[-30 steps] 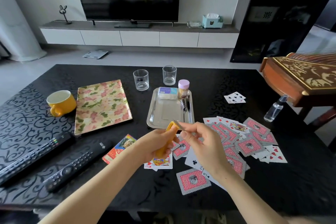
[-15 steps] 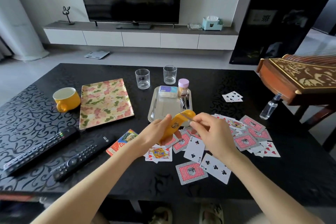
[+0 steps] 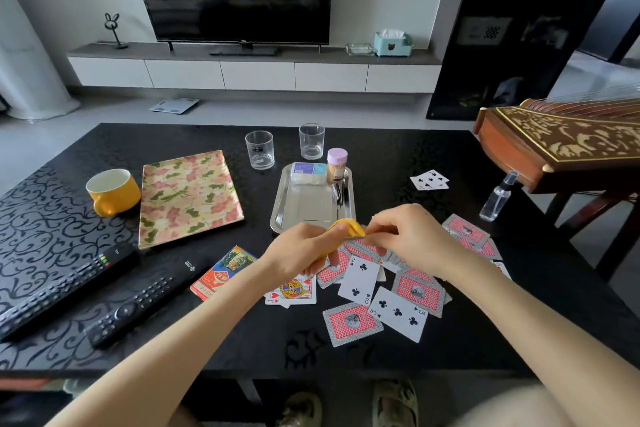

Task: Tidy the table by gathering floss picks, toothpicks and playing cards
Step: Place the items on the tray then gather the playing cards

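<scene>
Head view. Since a second ago both hands have risen from over the cards to the near edge of the rectangular steel tray (image 3: 311,208). The thin grey piece once held in the right hand (image 3: 412,236) no longer shows. I judge it has gone into the yellow plastic case (image 3: 349,229), so one small item is gathered and the cards remain.

The left hand (image 3: 304,250) curls round the yellow plastic case, held above the cards. The right thumb and forefinger pinch at its open mouth. Whether a pick sits between them is hidden.

Count:
- One lilac-capped toothpick jar (image 3: 336,165), on the tray.
- One red card box (image 3: 225,270).
- One small separate card stack (image 3: 429,179).
- Three face-up scattered playing cards (image 3: 398,314) and at least five red backs. The hands cover others.
- Two clear glass tumblers (image 3: 259,149).
- Two black remote controls (image 3: 145,302).
</scene>
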Tool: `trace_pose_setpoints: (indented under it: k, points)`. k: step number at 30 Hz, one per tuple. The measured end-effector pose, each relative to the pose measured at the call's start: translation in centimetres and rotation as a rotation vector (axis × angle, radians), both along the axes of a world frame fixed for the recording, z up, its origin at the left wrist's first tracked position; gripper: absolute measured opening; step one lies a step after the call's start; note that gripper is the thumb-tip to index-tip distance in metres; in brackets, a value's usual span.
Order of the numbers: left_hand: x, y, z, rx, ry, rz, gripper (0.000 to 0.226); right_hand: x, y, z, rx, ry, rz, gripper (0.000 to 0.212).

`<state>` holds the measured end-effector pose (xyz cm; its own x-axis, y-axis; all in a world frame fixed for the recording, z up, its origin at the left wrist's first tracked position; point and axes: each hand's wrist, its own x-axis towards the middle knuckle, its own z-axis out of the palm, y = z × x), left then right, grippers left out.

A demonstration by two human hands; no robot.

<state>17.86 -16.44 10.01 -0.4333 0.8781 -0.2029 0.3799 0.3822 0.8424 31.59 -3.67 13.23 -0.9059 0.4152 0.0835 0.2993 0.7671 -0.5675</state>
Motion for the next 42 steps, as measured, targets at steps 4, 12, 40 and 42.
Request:
trace_pose_setpoints:
  k: [4, 12, 40, 42]
  points:
    - [0.7, 1.0, -0.2, -0.096, 0.201, 0.102, 0.07, -0.2, -0.9, -0.7, 0.083, -0.058, -0.01, 0.013]
    - [0.9, 2.3, -0.9, -0.121, -0.216, 0.154, 0.068, -0.5, -1.0, -1.6, -0.21, 0.087, -0.171, 0.012]
    - [1.2, 4.4, 0.3, -0.207, -0.746, 0.265, 0.063, -1.4, -1.1, -2.2, -0.484, 0.453, -0.497, 0.016]
    - [1.5, 4.7, 0.4, -0.213, -0.842, 0.292, 0.063, -1.7, -1.2, -2.0, -0.447, 0.497, -0.546, 0.015]
